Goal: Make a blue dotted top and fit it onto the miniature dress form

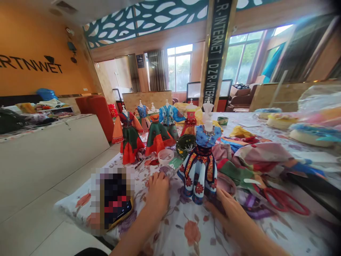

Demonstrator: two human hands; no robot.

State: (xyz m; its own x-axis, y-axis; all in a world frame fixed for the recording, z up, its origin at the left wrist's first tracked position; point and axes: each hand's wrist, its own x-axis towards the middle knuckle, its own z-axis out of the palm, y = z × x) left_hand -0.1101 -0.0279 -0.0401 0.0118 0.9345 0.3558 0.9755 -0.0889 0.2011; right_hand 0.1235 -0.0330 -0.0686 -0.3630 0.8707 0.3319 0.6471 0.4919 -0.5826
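Observation:
A small white mannequin (208, 112) stands upright in front of me. It wears a blue patterned top (208, 137) and a flared white, navy and orange skirt (198, 174) with red flowers. My right hand (226, 206) is at the skirt's lower right edge, thumb and fingers around the hem; part of the grip is hidden. To the skirt's left, my left hand (159, 186) rests on the flowered tablecloth (191, 231), fingers loosely bent, nothing visible in them. A phone in a yellow case (125, 213), partly pixelated, lies left of that hand.
Behind stand several dressed mannequins, one in a red and green dress (129, 138). A white tape roll (165, 156) and a dark green woven bowl (185, 145) sit before them. Fabric pieces (261, 154) and red-handled scissors (286, 201) lie at right. A white counter (53, 153) is left.

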